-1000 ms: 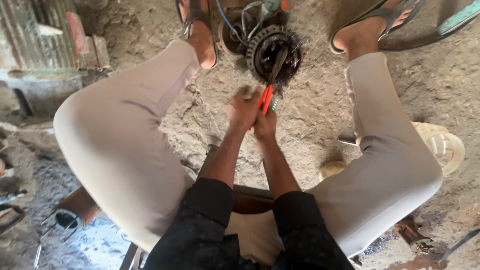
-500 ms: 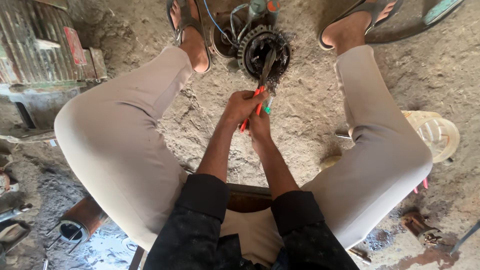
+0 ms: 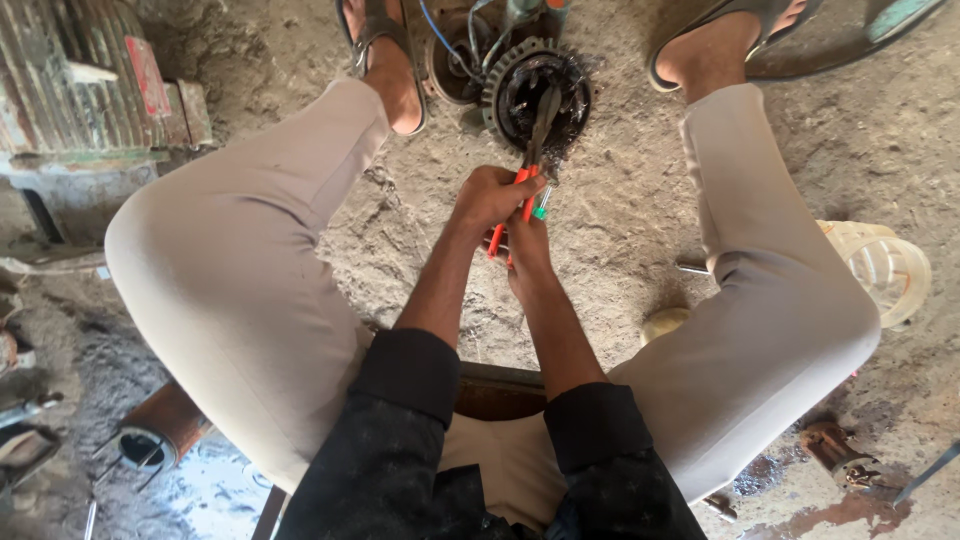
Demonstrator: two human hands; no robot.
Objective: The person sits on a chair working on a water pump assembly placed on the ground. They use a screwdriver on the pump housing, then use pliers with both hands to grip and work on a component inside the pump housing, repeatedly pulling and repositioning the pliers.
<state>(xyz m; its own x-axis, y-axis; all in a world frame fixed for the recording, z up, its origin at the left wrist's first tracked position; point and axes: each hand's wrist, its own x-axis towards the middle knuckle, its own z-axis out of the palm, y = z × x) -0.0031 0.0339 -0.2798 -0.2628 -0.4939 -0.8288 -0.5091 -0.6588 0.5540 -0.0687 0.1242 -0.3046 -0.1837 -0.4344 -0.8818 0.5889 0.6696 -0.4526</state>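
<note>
While both hands grip orange-handled pliers (image 3: 520, 195), work proceeds on a rough, dusty concrete floor (image 3: 620, 200).
Left hand (image 3: 487, 195) and right hand (image 3: 527, 245) clasp the handles; plier jaws enter a dark round toothed motor core (image 3: 520, 85) between sandalled feet; ribbed grey motor housing (image 3: 60, 90) stands well apart.

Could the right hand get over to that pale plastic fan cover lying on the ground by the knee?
Probably not without shifting. The right hand grips the orange-handled pliers together with the left hand, and the bent right leg lies between it and the pale fan cover.
</note>
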